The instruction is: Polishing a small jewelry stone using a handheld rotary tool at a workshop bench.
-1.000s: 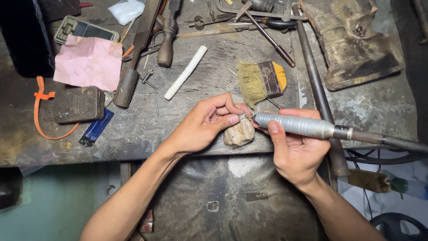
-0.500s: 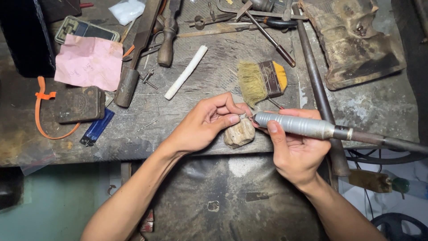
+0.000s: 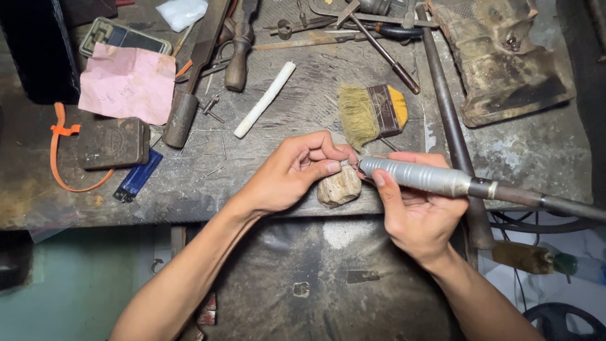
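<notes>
Nothing has shifted since the earlier frames: both hands hold the same pose at the front edge of the workbench (image 3: 265, 189).

Biggest first: one scarred bench top runs across the view, its near edge passing just under the hands, with a dark drop-off below. On the far right sits one grimy metal block (image 3: 505, 57), and one long steel rod (image 3: 451, 132) slants down beside it. Tools crowd the back: one wooden-handled file (image 3: 196, 76), one short wooden-handled tool (image 3: 238, 57). One pink paper (image 3: 126, 85), one dark tin (image 3: 115, 143), one orange strap (image 3: 60, 151), one blue lighter (image 3: 137, 175), one white stick (image 3: 265, 99), one yellow-handled brush (image 3: 372, 112).

Open room is the bare stretch between the lighter and the left hand (image 3: 293, 173); the back is packed.

The right hand (image 3: 420, 218) wraps its fingers shut around one silver rotary handpiece (image 3: 420, 177), shaft trailing off right. Left thumb and fingertips pinch one tiny metal piece (image 3: 344, 163) against one wooden bench peg (image 3: 339, 188), right at the handpiece tip; whether tip and piece touch, I cannot tell.
</notes>
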